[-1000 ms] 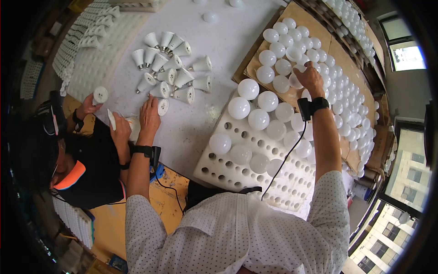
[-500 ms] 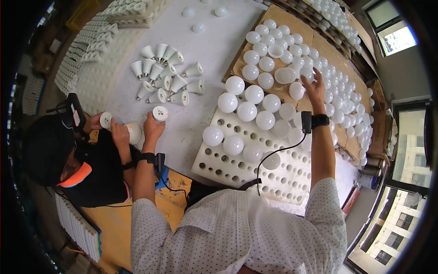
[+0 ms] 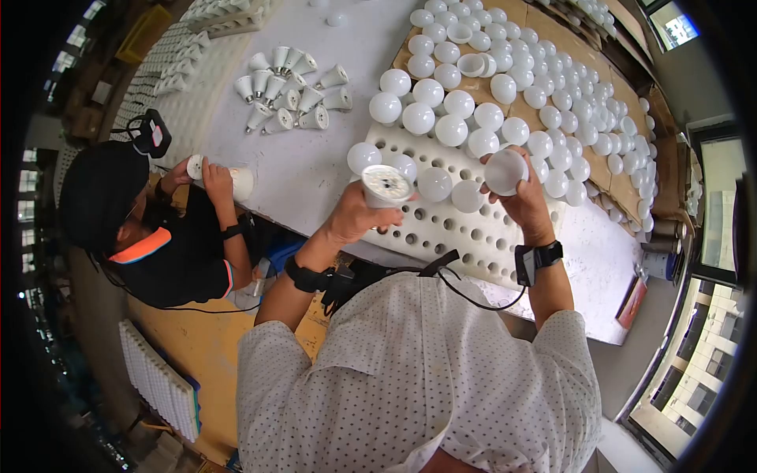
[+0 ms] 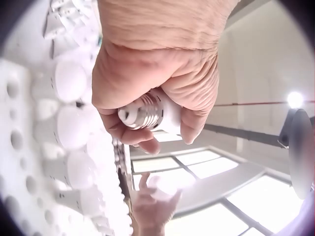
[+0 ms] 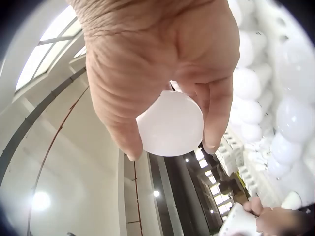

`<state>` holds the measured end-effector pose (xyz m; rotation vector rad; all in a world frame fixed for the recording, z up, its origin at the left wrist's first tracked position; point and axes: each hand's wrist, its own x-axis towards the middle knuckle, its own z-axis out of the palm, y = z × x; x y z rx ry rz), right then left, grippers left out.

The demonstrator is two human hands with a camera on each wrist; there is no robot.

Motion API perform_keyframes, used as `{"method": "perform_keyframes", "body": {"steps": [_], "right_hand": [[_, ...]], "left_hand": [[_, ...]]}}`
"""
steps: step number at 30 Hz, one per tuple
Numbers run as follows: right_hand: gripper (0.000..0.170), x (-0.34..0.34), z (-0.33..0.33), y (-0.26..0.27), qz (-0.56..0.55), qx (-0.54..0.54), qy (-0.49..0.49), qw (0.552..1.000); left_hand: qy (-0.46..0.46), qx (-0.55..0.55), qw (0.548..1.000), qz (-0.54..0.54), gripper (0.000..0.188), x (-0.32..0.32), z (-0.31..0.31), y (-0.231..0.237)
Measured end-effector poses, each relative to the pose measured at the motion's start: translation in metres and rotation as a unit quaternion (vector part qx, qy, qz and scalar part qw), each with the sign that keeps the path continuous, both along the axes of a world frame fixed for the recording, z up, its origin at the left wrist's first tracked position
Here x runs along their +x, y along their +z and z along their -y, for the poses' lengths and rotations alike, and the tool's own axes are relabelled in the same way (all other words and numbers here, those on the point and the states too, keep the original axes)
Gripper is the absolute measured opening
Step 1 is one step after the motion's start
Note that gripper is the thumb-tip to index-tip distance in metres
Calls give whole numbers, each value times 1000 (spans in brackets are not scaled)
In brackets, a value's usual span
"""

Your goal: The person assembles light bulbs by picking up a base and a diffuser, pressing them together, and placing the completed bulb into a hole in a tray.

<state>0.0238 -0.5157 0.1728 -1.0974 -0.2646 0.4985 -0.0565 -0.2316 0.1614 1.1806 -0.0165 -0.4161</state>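
Curled round the narrow body of a white bulb housing (image 3: pixel 386 183), the left hand's (image 3: pixel 352 218) fingers and thumb are closed firmly on it. Its metal screw base is tucked toward the palm and its wide face is turned up, probably so that this end is left unobstructed. To its right, a frosted dome cover (image 3: pixel 506 172) is pinched by its sides between the right hand's (image 3: pixel 528 206) thumb and fingers, a hold by which the middle seems to be kept free; which way its opening faces cannot be told for certain. Both pieces are held well apart, in front of the person's body, where each can presumably be watched.

Beyond the hands, a foam tray (image 3: pixel 493 256) is laid across the near side, and round-topped bulbs (image 3: pixel 452 130) are stood in it dome up, likely so that rolling is prevented by the holes. Farther right, loose covers (image 3: pixel 473 65) are spread over cardboard (image 3: pixel 572 43), within the right arm's reach. Far left, spare housings (image 3: pixel 288 87) are clustered on the white table (image 3: pixel 221 150), seemingly handy for the left. At the left edge, another white part is held by a second person (image 3: pixel 158 260).
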Motion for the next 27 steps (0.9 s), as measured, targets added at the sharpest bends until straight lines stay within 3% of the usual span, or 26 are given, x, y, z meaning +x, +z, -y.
{"method": "perform_keyframes", "body": {"steps": [5,8,18,21,23,24,26,27], "right_hand": [[79,-46,-13,-1,-53,61,42,996],[76,-59,-12,0,-62,118,72,988],[75,-76,-9,-3,-77,110,72,988],[76,-78,-9,4,-47,76,73,993],[74,-81,-10,18,18,-52,78,995],[74,-81,-10,20,17,-53,80,995],[70,-81,-12,21,156,-151,90,972],[70,-81,-12,20,154,-152,91,972]], "left_hand": [[-100,21,994,26,41,-6,51,23],[-123,34,992,21,40,-14,59,23],[-141,52,988,38,39,-28,62,29],[-139,38,989,27,40,-31,61,28],[-130,58,990,22,43,-33,59,30],[-128,57,990,21,43,-33,58,32],[-131,107,985,33,47,-33,55,38],[-131,105,985,31,47,-33,54,39]]}}
